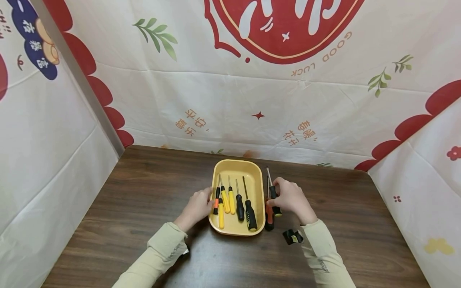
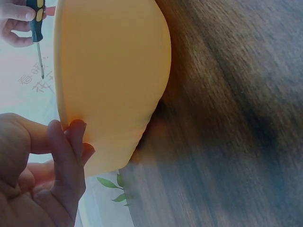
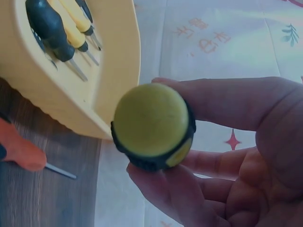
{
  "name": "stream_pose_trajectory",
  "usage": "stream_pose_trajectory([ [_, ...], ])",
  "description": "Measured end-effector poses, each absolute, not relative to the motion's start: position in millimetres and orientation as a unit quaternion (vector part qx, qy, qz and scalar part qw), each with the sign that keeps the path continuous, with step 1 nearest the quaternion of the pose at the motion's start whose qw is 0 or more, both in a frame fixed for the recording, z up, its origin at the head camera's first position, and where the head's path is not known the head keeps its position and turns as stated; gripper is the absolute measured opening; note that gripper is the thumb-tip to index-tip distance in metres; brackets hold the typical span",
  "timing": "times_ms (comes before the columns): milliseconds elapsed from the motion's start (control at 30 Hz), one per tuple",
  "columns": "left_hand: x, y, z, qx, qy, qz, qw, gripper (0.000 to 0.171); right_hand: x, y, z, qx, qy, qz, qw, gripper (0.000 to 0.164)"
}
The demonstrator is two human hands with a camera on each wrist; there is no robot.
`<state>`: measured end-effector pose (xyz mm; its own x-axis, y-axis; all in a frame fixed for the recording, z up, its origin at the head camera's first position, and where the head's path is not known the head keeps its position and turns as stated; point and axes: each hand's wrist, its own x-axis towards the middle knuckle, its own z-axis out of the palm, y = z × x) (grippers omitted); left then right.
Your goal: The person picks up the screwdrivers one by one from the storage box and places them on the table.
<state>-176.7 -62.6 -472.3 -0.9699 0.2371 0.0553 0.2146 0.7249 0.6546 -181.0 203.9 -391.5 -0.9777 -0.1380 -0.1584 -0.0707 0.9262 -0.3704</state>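
My left hand (image 1: 197,206) is at the left side of a yellow plastic tray (image 1: 255,172); in the left wrist view thumb and fingers pinch its rim. To the right of the tray, my right hand (image 1: 291,197) holds a black-and-yellow screwdriver (image 3: 151,120) by the handle, its shaft pointing towards the back wall. Below it a red-and-black screwdriver (image 1: 269,224) lies on the table against the tray's right side. Inside the tray are several yellow-handled screwdrivers (image 1: 231,202), a black one (image 1: 240,212), a black-and-yellow one (image 1: 251,218) and an orange-and-black one (image 1: 216,205).
A small black object (image 1: 293,237) with a pale mark lies on the brown wooden table (image 1: 144,188) by the right wrist. White printed cloth (image 1: 230,96) hangs behind the table's back edge and along both sides.
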Motion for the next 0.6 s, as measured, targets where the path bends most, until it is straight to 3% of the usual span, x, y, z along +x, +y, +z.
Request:
stream_pose_trajectory([
  [600,-177,-63,-473,0.123,0.929,0.347,0.018,0.040,-179,240,-402,-0.007,0.979,-0.181,0.097,0.057],
])
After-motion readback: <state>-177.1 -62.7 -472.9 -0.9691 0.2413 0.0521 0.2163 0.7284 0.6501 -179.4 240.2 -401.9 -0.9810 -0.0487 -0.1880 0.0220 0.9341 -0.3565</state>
